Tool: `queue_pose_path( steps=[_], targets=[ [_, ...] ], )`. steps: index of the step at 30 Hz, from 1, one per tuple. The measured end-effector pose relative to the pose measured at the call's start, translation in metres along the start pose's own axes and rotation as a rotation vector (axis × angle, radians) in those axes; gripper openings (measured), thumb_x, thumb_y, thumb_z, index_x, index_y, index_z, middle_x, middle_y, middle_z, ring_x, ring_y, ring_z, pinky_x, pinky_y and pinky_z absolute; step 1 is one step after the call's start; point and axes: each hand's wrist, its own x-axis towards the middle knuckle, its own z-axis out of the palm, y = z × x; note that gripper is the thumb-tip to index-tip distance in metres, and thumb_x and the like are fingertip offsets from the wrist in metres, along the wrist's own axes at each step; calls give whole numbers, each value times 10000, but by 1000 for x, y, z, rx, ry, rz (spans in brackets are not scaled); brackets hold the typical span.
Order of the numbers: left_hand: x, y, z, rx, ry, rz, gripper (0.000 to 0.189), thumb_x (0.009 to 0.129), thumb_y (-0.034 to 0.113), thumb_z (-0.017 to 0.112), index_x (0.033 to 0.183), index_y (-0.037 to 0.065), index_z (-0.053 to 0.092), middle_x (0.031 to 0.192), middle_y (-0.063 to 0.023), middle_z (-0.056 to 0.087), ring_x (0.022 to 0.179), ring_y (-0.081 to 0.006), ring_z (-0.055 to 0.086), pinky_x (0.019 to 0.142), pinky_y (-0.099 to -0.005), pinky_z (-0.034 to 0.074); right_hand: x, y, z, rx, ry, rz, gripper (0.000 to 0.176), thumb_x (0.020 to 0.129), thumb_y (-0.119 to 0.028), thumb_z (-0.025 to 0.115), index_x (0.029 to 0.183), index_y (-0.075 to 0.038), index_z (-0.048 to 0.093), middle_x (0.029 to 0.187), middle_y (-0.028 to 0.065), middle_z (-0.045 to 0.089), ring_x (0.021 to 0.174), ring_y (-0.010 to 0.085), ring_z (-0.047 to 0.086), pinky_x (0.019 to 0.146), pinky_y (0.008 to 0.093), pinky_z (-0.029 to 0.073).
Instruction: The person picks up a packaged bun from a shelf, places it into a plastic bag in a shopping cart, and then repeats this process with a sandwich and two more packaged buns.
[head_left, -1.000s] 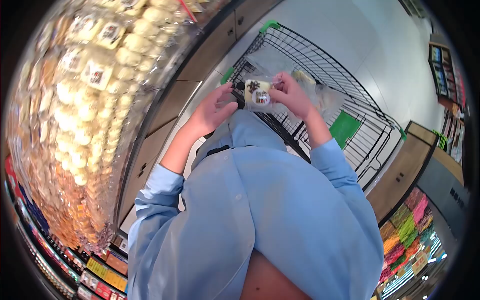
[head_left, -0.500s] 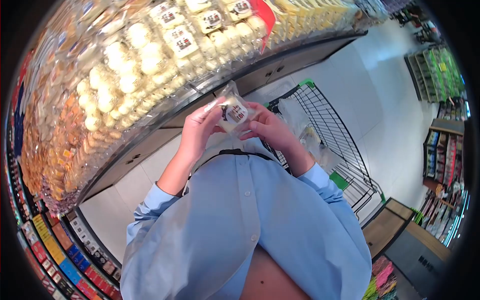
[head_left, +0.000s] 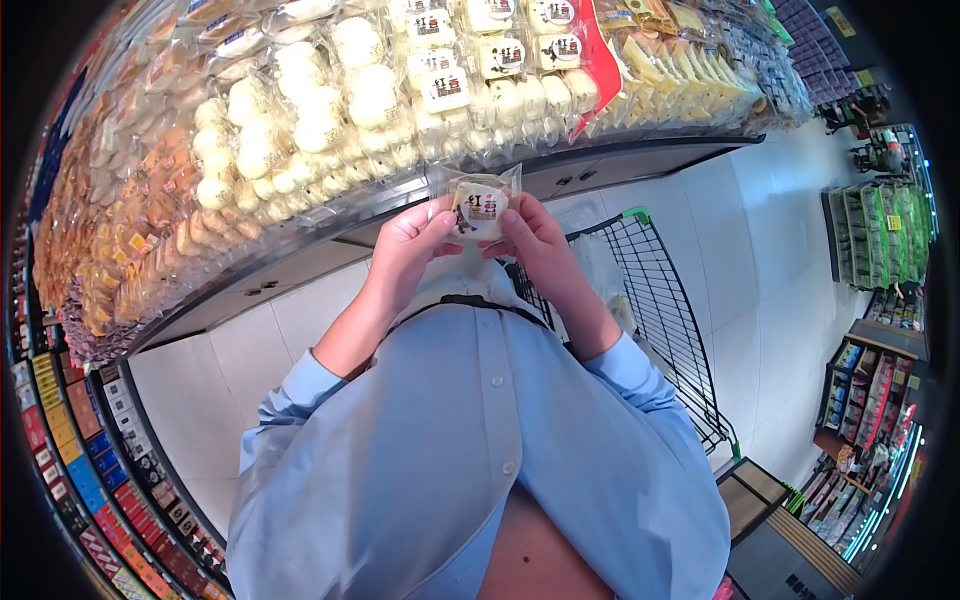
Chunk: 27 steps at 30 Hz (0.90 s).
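In front of my waist I hold a small pastry point(head_left: 480, 210) in clear plastic wrap, with a round white label printed in dark and red characters facing up. My left hand point(head_left: 409, 245) grips its left side, thumb on top and fingers curled underneath. The right side is pinched by my right hand point(head_left: 545, 250), its thumb lying near the label. Just beyond, the display counter bears similar wrapped pastries point(head_left: 444, 90) with the same kind of label, beside rows of pale round buns point(head_left: 372, 98).
A black wire shopping cart point(head_left: 660, 300) with plastic-bagged goods stands close on my right. The counter's dark edge point(head_left: 640, 155) runs across ahead. Shelves of boxed goods point(head_left: 100, 470) are at lower left. Green racks point(head_left: 875, 235) stand farther off at right.
The pastry has been turned more level, so its label now reads upright. My right thumb has moved onto the wrapper. The view has swung slightly, showing more of the counter.
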Motion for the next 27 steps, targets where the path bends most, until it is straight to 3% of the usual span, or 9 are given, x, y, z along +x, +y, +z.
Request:
queue_pose_path(
  steps=[5, 9, 12, 15, 18, 19, 22, 23, 27],
  targets=[
    [18, -3, 2, 60, 61, -11, 326, 1023, 193, 607, 1305, 31, 609, 1148, -22, 680, 1003, -78, 617, 824, -268, 521, 8, -11, 1, -122, 73, -138, 400, 965, -75, 670, 1319, -3, 497, 1116, 79, 656, 924, 122, 657, 777, 277, 569],
    [54, 10, 8, 275, 39, 251, 553, 934, -17, 668, 1433, -20, 429, 1068, -36, 653, 909, -82, 634, 772, -225, 509, 34, -31, -26, -317, 73, -247, 411, 954, -49, 672, 1314, 7, 482, 1094, 67, 656, 915, 102, 639, 762, 263, 552],
    [95, 25, 15, 501, 60, 448, 556, 934, 76, 699, 1421, -14, 445, 1044, -81, 674, 907, -137, 657, 803, -280, 529, 66, -58, -49, -434, 16, -326, 400, 952, -53, 672, 1303, 5, 488, 1125, 75, 651, 955, 107, 639, 789, 256, 540],
    [130, 57, 30, 852, 198, 595, 591, 936, 128, 703, 1445, 5, 430, 1043, -103, 688, 984, -188, 652, 910, -344, 511, 102, -82, -59, -395, 14, -478, 384, 952, -71, 677, 1281, 20, 502, 1174, 91, 645, 1009, 132, 646, 841, 274, 534],
    [160, 82, 36, 1224, 291, 770, 643, 900, 189, 742, 1443, 19, 443, 1051, -133, 706, 1040, -286, 655, 1054, -438, 437, 129, -107, -69, -606, 60, -404, 441, 943, -117, 703, 1303, 27, 492, 1218, 114, 634, 1084, 152, 634, 898, 291, 520],
    [171, 84, 32, 1244, 282, 787, 636, 885, 231, 748, 1432, 51, 478, 1017, -103, 708, 1071, -300, 635, 1121, -486, 352, 158, -95, -94, -714, 96, -439, 517, 930, -196, 725, 1332, 32, 491, 1256, 152, 642, 1124, 212, 646, 938, 336, 515],
    [193, 81, 22, 1393, 298, 749, 562, 899, 255, 733, 1398, 90, 533, 990, -74, 707, 1088, -278, 629, 1141, -519, 306, 181, -98, -106, -1033, 170, -382, 565, 917, -279, 734, 1337, 29, 515, 1288, 182, 646, 1149, 281, 653, 968, 374, 505],
    [198, 79, 18, 1437, 312, 781, 509, 899, 266, 727, 1359, 112, 576, 985, -59, 701, 1115, -269, 616, 1144, -553, 292, 173, -103, -96, -1047, 199, -384, 542, 915, -312, 719, 1308, 23, 554, 1274, 204, 658, 1159, 344, 646, 981, 407, 500],
    [200, 72, 10, 1504, 277, 867, 572, 870, 292, 752, 1381, 114, 568, 1158, -88, 654, 1188, -287, 572, 1180, -568, 243, 173, -103, -95, -1200, 215, -358, 506, 928, -316, 696, 1297, 6, 570, 1221, 216, 676, 1143, 364, 644, 963, 415, 505]
  ],
)
